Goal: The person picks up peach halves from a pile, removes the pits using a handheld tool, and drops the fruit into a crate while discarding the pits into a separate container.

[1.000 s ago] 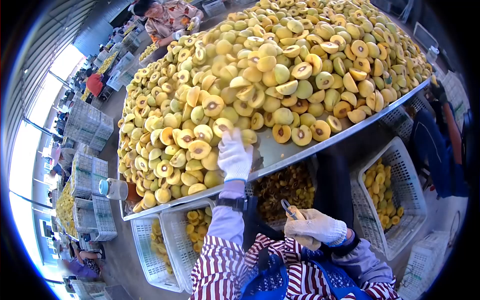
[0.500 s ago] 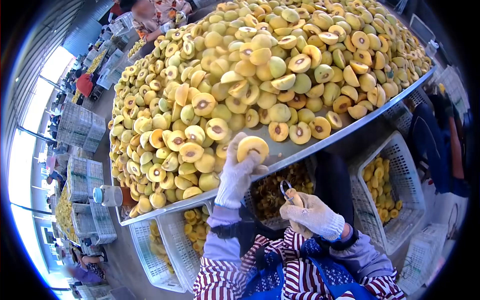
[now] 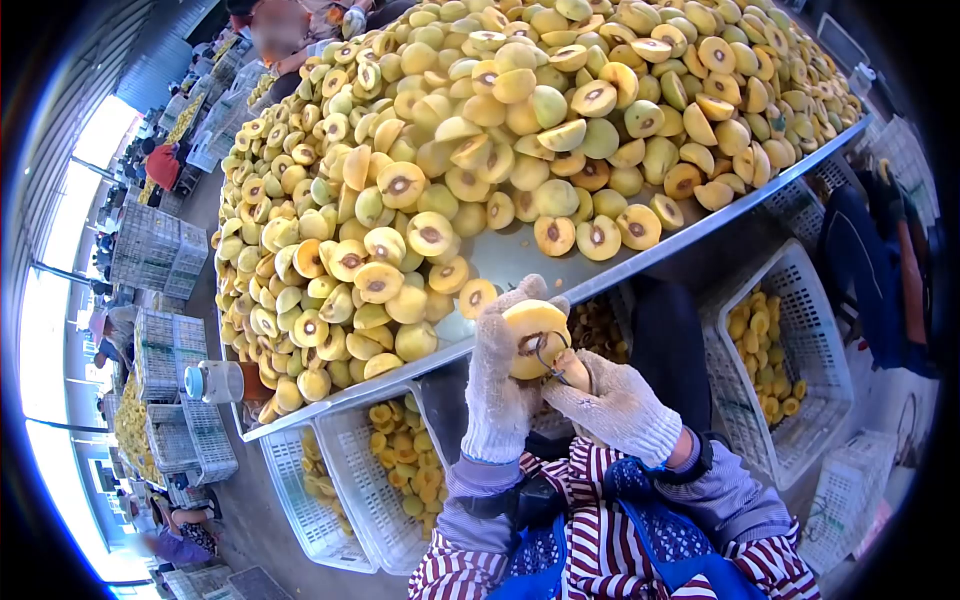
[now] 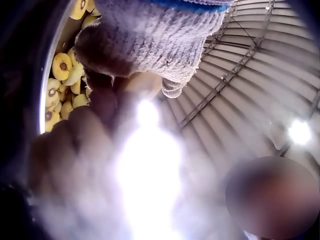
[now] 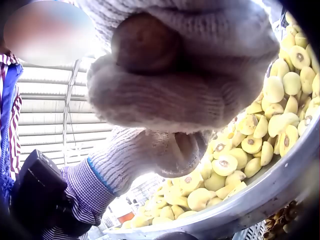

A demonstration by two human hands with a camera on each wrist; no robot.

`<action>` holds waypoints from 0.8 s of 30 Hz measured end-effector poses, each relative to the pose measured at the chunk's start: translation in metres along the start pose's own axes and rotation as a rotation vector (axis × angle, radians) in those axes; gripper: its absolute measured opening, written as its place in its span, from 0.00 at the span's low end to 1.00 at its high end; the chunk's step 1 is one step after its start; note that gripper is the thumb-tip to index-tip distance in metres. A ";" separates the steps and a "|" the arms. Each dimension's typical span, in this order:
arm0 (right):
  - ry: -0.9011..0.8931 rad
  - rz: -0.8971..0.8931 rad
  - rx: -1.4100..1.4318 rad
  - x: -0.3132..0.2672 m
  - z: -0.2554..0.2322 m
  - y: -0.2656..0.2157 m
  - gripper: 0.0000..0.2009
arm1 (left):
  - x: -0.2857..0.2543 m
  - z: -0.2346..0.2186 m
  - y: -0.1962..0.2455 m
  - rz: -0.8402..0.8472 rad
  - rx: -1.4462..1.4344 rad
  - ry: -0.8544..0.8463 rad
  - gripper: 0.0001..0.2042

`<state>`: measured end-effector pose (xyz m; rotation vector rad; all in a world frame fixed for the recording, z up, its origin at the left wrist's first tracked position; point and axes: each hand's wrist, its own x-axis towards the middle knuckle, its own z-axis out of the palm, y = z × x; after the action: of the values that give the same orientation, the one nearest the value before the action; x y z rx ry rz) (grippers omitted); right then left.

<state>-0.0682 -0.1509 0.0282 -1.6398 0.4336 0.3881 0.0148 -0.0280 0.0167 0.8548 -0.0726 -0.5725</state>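
Both hands wear white knitted gloves and meet in front of the body in the head view. My left hand (image 3: 495,385) holds a yellow peach half (image 3: 535,325), its cut face with the brown pit turned towards the right hand. My right hand (image 3: 622,408) grips a pitting tool (image 3: 573,371) by its wooden handle. The tool's thin metal loop lies against the cut face, at the pit. In the right wrist view the rounded handle end (image 5: 145,44) shows between the gloved fingers, with the left glove (image 5: 127,155) beyond. Glare washes out much of the left wrist view.
A large heap of peach halves (image 3: 440,160) covers a metal-rimmed table (image 3: 505,258) ahead. White crates (image 3: 345,425) with peach halves stand below its edge, left and right (image 3: 835,375). A bottle (image 3: 215,382) stands at the left corner. Other people work beyond.
My left hand has lifted a peach half off the heap and brought it back towards the body. My right hand has raised the pitting tool to its cut face.
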 end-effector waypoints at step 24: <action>-0.740 0.206 0.929 -0.025 -0.016 0.016 0.14 | -0.011 0.024 0.013 0.132 0.425 -0.319 0.24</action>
<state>-0.0978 -0.1674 0.0288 -0.4844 0.1590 0.7676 0.0048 -0.0322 0.0437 1.1537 -0.5534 -0.5738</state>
